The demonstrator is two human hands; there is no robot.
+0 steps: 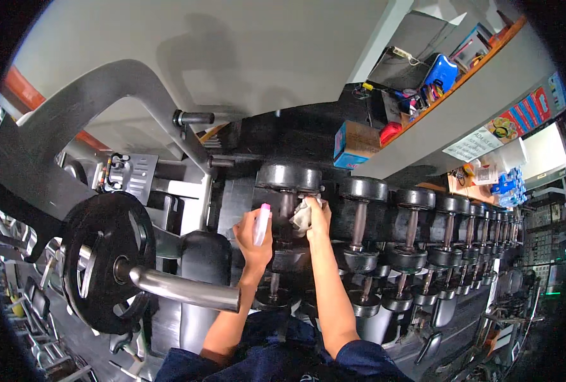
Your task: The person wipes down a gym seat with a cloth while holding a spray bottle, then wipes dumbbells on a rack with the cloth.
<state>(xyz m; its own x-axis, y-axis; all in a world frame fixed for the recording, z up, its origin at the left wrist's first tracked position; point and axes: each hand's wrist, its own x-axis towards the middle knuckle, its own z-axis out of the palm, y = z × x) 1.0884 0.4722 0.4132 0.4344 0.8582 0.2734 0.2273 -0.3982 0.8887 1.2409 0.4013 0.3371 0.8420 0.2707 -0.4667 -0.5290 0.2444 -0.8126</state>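
My left hand is closed around a small clear bottle with a pink top, held upright to the left of the nearest dumbbell. In my right hand is a crumpled pale cloth. That cloth is beside the handle of the nearest black dumbbell, just below its far head; whether it touches the metal I cannot tell. The dumbbell lies on the rack with its handle pointing away from me.
More black dumbbells run in two tiers to the right. At left, a weight plate sits on a machine whose steel bar juts toward my left forearm. Beyond the rack are a cardboard box and a grey counter.
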